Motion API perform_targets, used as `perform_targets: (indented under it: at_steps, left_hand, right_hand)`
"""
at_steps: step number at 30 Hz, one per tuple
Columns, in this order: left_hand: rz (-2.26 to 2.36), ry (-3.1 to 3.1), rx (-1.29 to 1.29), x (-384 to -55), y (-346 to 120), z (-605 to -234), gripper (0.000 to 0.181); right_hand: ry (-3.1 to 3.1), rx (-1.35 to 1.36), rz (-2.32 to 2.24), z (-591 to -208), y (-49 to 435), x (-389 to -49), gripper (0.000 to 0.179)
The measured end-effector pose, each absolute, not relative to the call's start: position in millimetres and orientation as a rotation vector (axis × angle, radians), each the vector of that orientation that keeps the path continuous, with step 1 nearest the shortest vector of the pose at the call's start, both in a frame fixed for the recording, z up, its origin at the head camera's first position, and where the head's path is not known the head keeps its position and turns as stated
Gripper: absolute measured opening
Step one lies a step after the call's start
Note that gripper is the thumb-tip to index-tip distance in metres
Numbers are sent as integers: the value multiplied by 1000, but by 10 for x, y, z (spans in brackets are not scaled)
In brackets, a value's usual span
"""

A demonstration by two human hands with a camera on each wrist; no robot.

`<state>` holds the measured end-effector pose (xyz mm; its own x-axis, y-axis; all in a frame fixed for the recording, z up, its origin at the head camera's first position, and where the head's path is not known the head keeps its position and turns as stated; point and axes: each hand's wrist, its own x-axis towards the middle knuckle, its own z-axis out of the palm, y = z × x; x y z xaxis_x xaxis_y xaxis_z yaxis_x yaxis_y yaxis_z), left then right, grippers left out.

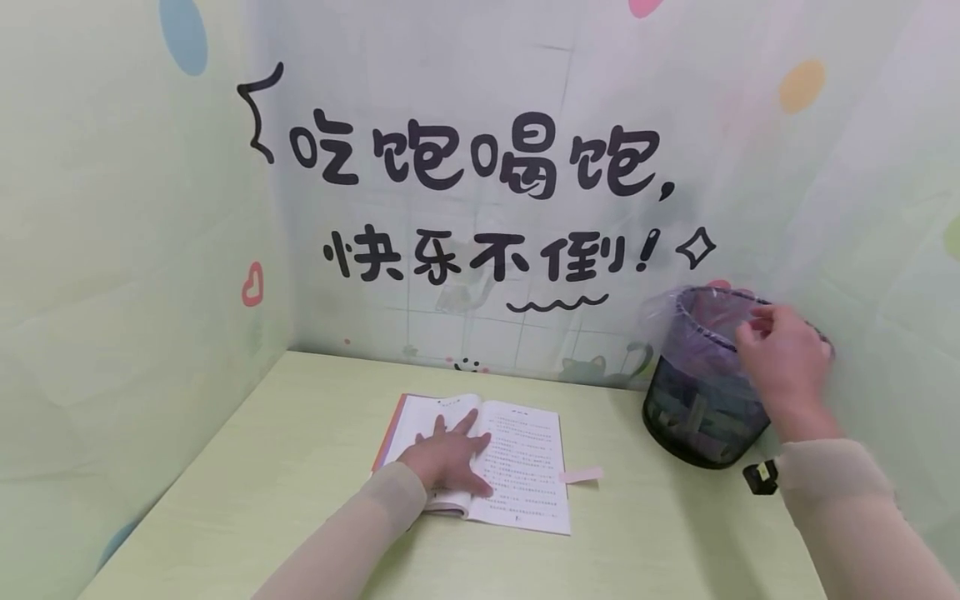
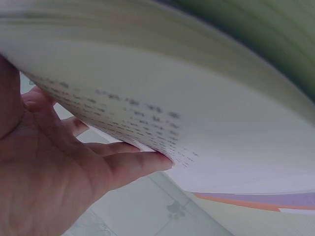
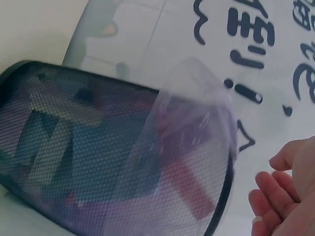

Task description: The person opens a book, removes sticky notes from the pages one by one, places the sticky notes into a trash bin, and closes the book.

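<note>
An open book [image 1: 522, 467] lies on the table, printed text on its right page. My left hand [image 1: 450, 460] rests on it near the fold, fingers spread. In the left wrist view, the fingers of the left hand [image 2: 64, 162] press along a printed page [image 2: 236, 142]. A pink paper strip [image 1: 582, 476] sticks out past the book's right edge. My right hand [image 1: 786, 358] is over the rim of a black mesh wastebasket [image 1: 701, 408], fingers loosely bent. Nothing shows between the fingers of the right hand [image 3: 280, 196] in the right wrist view.
A thin clear purplish bag [image 3: 197, 108] lines the wastebasket and folds over its rim. Scraps show through the mesh. A small black object [image 1: 762, 477] sits beside the right sleeve. Printed cloth walls [image 1: 480, 333] stand behind and at both sides of the pale table [image 1: 300, 433].
</note>
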<state>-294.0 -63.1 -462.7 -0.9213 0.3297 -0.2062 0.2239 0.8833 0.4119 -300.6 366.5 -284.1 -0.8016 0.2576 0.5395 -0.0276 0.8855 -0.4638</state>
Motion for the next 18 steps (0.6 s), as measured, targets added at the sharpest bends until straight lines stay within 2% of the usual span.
perform_targets:
  at_steps: [8,18]
  left_hand:
    - [567,2782,438,-2954,-651,-4653,92]
    - [573,2772,435,-2929,-642,-4612,91]
  right_hand:
    - [-2430,47,598,-3015,3206,-3026,37]
    - [-2554,233,519,-3621,2852,-3057,27]
